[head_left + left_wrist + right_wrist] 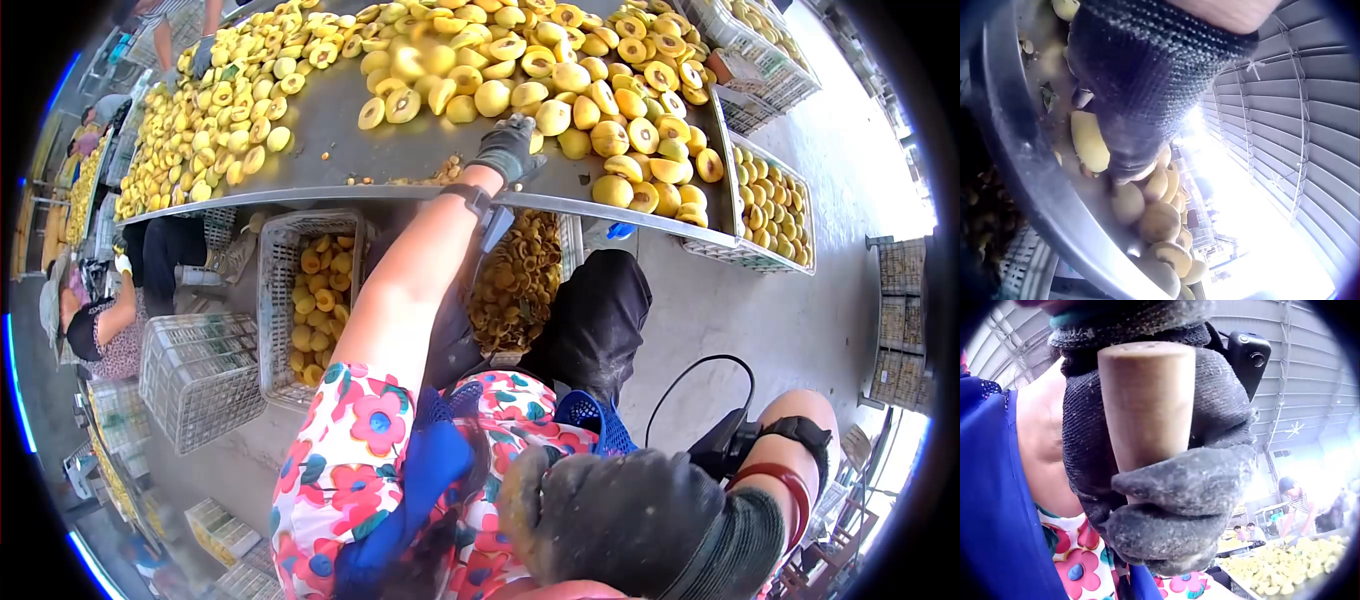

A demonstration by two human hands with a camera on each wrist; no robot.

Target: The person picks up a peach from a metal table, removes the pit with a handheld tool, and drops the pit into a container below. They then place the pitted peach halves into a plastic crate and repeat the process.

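Note:
My gloved left hand reaches over the near edge of the metal table, by a heap of halved yellow peaches. One peach half lies between its thumb side and fingers in the left wrist view; I cannot tell whether they pinch it. Close to my chest, my gloved right hand curls round a thick, round wooden handle. The handle's flat end points up toward the wrist camera, and the rest of that tool is hidden in the fist.
Under the table edge stand a crate of peaches and a crate of brown scraps between my knees. Another peach crate adjoins the table's right end. An overturned crate and a seated person are at left. Someone's gloved hand works across the table.

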